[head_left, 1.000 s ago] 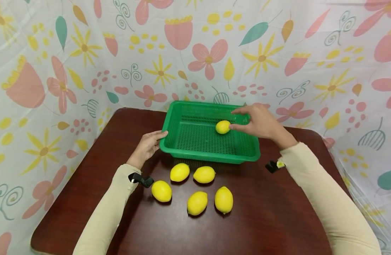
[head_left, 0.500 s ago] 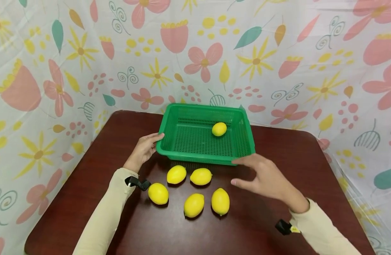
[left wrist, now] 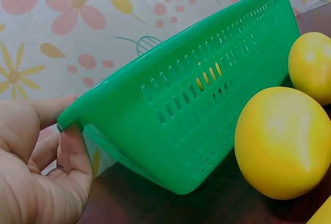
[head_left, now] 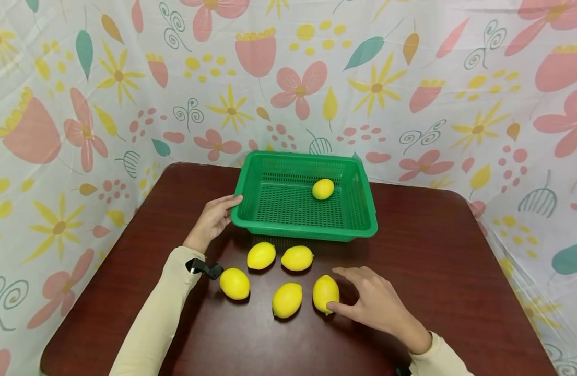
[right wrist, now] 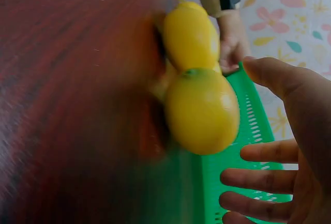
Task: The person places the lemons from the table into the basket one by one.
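The left hand [head_left: 215, 218] pinches the left rim of the green basket [head_left: 307, 232], thumb and fingers clamped on its edge. The right hand [head_left: 381, 302] is at the near right, its fingers spread and apart with nothing held; its thumb tip overlaps the near edge of the right lemon [head_left: 326, 293], and I cannot tell whether they touch.

1 lemon [head_left: 323, 189] sits in the basket, toward its far right. 5 lemons lie on the table [head_left: 424, 240] nearer than the basket: the right lemon, the middle lemon [head_left: 286, 301] just left of it, the left lemon [head_left: 234, 284], and 2 far lemons [head_left: 261, 256] [head_left: 297, 258] just beside the basket's near wall.

If the thumb pushes before the fingers come round the other side, the smooth right lemon could roll left and knock the middle lemon. A pinch too near 1 end could let it squirt away. Because the left hand grips only 1 end, a tug could tilt or swing the basket, rolling the lemon inside or shoving the 2 far lemons. The black wrist camera [head_left: 213, 270] is close to the left lemon, so a forearm shift could nudge it.
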`<state>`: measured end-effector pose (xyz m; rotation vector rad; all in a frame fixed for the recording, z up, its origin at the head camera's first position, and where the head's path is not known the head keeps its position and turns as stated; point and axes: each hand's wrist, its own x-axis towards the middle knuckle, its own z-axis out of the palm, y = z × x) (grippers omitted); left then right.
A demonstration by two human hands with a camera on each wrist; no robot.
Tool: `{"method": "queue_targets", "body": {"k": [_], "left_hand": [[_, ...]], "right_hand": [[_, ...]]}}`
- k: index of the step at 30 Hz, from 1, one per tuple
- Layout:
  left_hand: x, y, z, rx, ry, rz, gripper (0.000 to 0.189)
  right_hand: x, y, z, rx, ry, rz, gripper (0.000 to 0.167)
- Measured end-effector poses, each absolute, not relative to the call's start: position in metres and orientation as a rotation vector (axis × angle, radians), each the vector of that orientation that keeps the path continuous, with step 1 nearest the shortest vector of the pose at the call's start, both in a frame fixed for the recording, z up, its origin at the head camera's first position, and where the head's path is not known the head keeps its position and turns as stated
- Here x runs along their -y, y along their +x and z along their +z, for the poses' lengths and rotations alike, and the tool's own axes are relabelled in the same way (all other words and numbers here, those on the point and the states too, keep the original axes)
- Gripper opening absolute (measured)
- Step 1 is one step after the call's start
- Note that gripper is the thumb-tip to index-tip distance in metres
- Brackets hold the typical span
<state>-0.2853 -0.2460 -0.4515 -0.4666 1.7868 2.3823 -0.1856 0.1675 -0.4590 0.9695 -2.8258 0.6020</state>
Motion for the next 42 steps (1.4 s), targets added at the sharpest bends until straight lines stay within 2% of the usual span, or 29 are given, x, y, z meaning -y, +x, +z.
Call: {"method": "queue_targets", "body": {"k": [10, 28, 42], "left_hand": [[0.246, -0.285, -0.451, -1.782, -0.485, 2.387, 0.05], [0.245, -0.286, -0.451, -1.779, -0.492, 2.376, 0.054], [0.245, -0.284, -0.451, -1.778, -0.481, 2.388, 0.054]], "right_hand": [[-0.16, -0.184, -0.477, 2.846, 0.914, 0.569, 0.08], [-0.155, -0.18, -0.483, 2.862, 0.91, 0.725, 0.07], [-0.163, -0.185, -0.462, 2.752, 0.984, 0.785, 0.073]]}}
